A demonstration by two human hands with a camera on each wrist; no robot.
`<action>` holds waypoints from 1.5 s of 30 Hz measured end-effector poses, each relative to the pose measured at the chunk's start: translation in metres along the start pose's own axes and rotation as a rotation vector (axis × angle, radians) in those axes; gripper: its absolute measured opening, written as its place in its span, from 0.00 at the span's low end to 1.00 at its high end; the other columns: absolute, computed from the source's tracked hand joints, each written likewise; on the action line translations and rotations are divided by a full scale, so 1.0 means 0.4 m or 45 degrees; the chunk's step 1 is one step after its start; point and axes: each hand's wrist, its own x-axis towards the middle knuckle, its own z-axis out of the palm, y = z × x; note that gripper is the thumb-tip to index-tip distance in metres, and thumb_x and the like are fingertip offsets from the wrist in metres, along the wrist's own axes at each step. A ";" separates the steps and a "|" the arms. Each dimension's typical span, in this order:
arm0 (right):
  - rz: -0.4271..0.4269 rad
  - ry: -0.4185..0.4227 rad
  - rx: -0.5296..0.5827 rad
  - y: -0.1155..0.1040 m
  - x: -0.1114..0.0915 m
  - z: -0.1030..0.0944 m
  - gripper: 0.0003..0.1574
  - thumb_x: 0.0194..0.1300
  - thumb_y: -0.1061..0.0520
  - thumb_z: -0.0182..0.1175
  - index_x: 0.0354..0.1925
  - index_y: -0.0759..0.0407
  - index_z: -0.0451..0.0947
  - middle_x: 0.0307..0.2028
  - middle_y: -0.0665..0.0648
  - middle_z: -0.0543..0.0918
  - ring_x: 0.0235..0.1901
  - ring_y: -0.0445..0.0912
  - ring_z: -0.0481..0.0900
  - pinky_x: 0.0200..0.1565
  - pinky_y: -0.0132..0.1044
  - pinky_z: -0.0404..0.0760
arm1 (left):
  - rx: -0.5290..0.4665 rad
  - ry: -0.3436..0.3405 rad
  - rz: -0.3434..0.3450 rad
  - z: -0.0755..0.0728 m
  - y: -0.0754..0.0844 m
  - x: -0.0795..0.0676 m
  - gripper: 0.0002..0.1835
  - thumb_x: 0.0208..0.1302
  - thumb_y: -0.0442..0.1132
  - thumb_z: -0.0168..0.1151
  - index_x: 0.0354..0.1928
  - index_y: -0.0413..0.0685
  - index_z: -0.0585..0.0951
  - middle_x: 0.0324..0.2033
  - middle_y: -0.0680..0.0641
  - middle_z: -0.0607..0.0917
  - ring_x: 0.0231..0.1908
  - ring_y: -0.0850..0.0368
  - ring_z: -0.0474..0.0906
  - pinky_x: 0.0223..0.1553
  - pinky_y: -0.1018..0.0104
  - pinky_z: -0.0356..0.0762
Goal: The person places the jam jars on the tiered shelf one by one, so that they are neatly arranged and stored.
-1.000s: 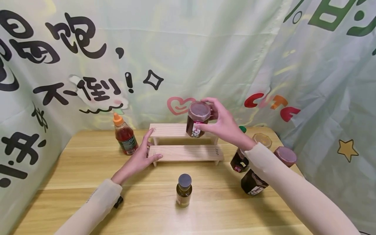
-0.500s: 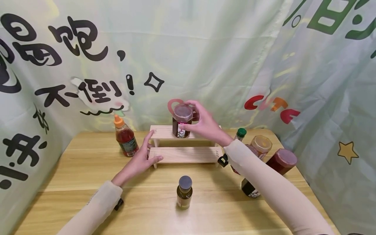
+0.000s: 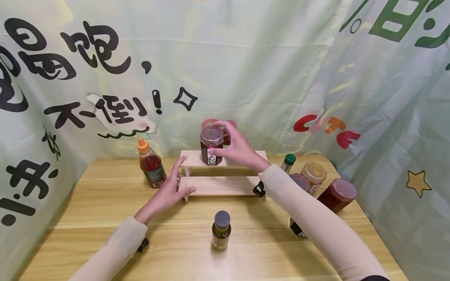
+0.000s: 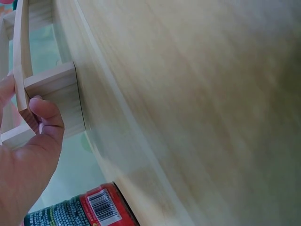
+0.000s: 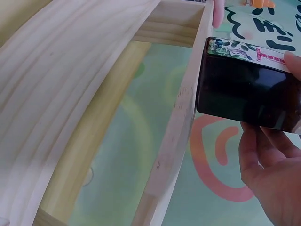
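In the head view, my right hand [image 3: 239, 150] grips a dark jam jar [image 3: 207, 154] with a wide pale lid, thumb on its label side and fingers behind. The upright jar stands at the upper tier of a two-step wooden rack [image 3: 221, 185]; in the right wrist view, the base of the jar [image 5: 244, 87] meets that tier's edge. My left hand [image 3: 168, 191] holds the rack's left end. Seen from the left wrist, thumb and fingers of this hand [image 4: 33, 157] pinch the end of a shelf board [image 4: 22, 61].
Left of the rack stands a red sauce bottle [image 3: 152, 168] with an orange cap. A small dark bottle [image 3: 221, 233] stands in front. At right are a green-capped bottle [image 3: 289, 160], a yellow-lidded jar [image 3: 314, 173] and more dark jars [image 3: 337, 195], partly behind my right sleeve.
My right hand has carried the jam jar leftward and down to the upper tier. My left hand has kept its hold on the rack.
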 end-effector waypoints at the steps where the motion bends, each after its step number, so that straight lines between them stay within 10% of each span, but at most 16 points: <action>1: 0.003 0.003 -0.002 0.001 0.000 0.000 0.55 0.61 0.57 0.84 0.79 0.49 0.67 0.66 0.53 0.76 0.58 0.51 0.80 0.63 0.53 0.79 | 0.000 -0.002 0.001 0.001 0.001 0.000 0.62 0.71 0.41 0.78 0.89 0.71 0.41 0.58 0.32 0.77 0.41 0.50 0.83 0.42 0.52 0.83; 32: 0.162 0.000 0.155 -0.028 -0.093 -0.083 0.51 0.71 0.61 0.74 0.81 0.61 0.58 0.73 0.68 0.71 0.71 0.62 0.74 0.72 0.59 0.72 | -0.007 -0.002 -0.020 0.013 -0.012 -0.002 0.62 0.71 0.43 0.78 0.89 0.74 0.40 0.56 0.34 0.78 0.39 0.51 0.85 0.41 0.52 0.84; 45: 0.225 0.075 0.164 -0.049 -0.196 -0.186 0.44 0.78 0.52 0.70 0.81 0.52 0.60 0.71 0.56 0.75 0.70 0.53 0.76 0.69 0.55 0.76 | -0.017 0.000 -0.006 0.005 -0.007 0.002 0.62 0.71 0.42 0.78 0.89 0.73 0.41 0.56 0.32 0.76 0.34 0.52 0.83 0.38 0.53 0.84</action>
